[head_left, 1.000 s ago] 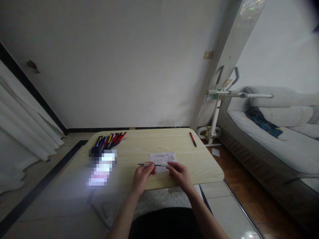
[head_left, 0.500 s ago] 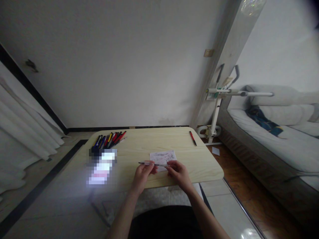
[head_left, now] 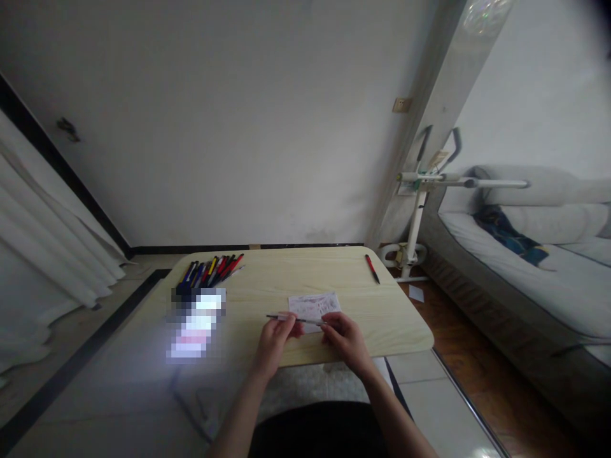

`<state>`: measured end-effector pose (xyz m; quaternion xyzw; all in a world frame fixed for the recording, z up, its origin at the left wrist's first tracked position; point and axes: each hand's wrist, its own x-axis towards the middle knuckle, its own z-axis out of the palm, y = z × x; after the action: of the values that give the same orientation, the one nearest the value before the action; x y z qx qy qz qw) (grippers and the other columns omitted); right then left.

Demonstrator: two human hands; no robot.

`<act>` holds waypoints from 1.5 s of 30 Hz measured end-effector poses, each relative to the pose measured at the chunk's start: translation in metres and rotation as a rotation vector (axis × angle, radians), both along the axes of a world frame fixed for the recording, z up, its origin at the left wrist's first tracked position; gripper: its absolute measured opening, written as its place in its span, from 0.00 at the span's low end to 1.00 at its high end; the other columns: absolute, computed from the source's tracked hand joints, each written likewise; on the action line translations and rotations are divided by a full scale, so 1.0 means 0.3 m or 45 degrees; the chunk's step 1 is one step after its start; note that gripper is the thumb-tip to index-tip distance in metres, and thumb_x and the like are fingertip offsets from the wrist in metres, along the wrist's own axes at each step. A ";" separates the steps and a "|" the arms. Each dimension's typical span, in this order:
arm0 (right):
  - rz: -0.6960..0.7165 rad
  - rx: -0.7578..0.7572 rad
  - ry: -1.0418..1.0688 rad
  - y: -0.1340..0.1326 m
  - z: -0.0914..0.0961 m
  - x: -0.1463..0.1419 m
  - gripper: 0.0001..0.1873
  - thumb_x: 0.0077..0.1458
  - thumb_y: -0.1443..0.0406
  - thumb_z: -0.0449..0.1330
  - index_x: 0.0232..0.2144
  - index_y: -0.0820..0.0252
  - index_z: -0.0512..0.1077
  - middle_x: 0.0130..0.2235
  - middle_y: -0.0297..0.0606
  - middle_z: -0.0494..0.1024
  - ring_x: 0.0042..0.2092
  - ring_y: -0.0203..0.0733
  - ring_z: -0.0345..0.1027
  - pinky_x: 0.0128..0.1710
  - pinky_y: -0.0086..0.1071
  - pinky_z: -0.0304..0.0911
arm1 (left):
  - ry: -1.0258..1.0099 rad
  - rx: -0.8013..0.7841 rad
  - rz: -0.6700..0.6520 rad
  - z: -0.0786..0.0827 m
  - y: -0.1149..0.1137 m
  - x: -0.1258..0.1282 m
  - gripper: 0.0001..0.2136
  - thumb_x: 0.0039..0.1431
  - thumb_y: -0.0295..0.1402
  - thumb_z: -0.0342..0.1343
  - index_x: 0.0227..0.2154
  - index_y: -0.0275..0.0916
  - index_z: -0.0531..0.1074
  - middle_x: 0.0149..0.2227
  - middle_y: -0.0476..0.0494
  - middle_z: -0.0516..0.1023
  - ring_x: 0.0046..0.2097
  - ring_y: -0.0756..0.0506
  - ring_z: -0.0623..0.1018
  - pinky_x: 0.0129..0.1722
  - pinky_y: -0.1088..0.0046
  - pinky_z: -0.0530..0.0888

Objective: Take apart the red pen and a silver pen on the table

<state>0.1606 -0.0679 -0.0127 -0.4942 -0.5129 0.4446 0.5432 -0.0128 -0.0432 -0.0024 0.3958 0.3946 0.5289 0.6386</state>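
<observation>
Both my hands hold one thin dark pen (head_left: 305,320) level above the near edge of the light wooden table (head_left: 267,289). My left hand (head_left: 275,338) pinches its left end, whose tip sticks out to the left. My right hand (head_left: 344,336) pinches its right end. Just behind the pen a small sheet of paper with scribbles (head_left: 314,304) lies flat on the table.
A bunch of coloured pens (head_left: 212,270) lies at the table's back left, next to a blurred-out patch. A single red pen (head_left: 372,268) lies at the back right. Right of the table stand a white exercise machine (head_left: 416,210) and a grey sofa (head_left: 525,254). Curtains hang at left.
My hands and the pen have hardly moved; the view shifted slightly, and my fingers closed in a little along the pen.
</observation>
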 end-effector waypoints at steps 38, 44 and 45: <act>-0.007 0.101 -0.273 -0.018 0.016 -0.009 0.11 0.52 0.59 0.55 0.32 0.61 0.68 0.25 0.34 0.71 0.24 0.35 0.62 0.23 0.27 0.58 | -0.071 -0.024 0.003 0.008 -0.002 -0.001 0.15 0.44 0.39 0.60 0.31 0.32 0.71 0.26 0.43 0.76 0.29 0.47 0.75 0.33 0.70 0.71; -0.017 0.102 -0.370 -0.021 0.028 -0.013 0.16 0.55 0.56 0.51 0.25 0.61 0.68 0.22 0.34 0.70 0.23 0.34 0.62 0.24 0.27 0.57 | -0.067 -0.024 0.016 0.006 -0.002 0.001 0.16 0.44 0.39 0.60 0.31 0.31 0.72 0.25 0.42 0.77 0.29 0.47 0.75 0.33 0.69 0.71; -0.014 0.107 -0.391 -0.022 0.029 -0.014 0.16 0.55 0.56 0.50 0.24 0.61 0.68 0.22 0.34 0.70 0.24 0.34 0.62 0.24 0.27 0.57 | -0.066 -0.019 0.012 0.005 -0.003 0.000 0.15 0.44 0.39 0.60 0.32 0.31 0.72 0.26 0.42 0.77 0.29 0.47 0.75 0.33 0.69 0.71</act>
<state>0.1566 -0.0745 -0.0040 -0.5360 -0.6055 0.3390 0.4808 -0.0128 -0.0439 -0.0008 0.3753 0.3839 0.5390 0.6490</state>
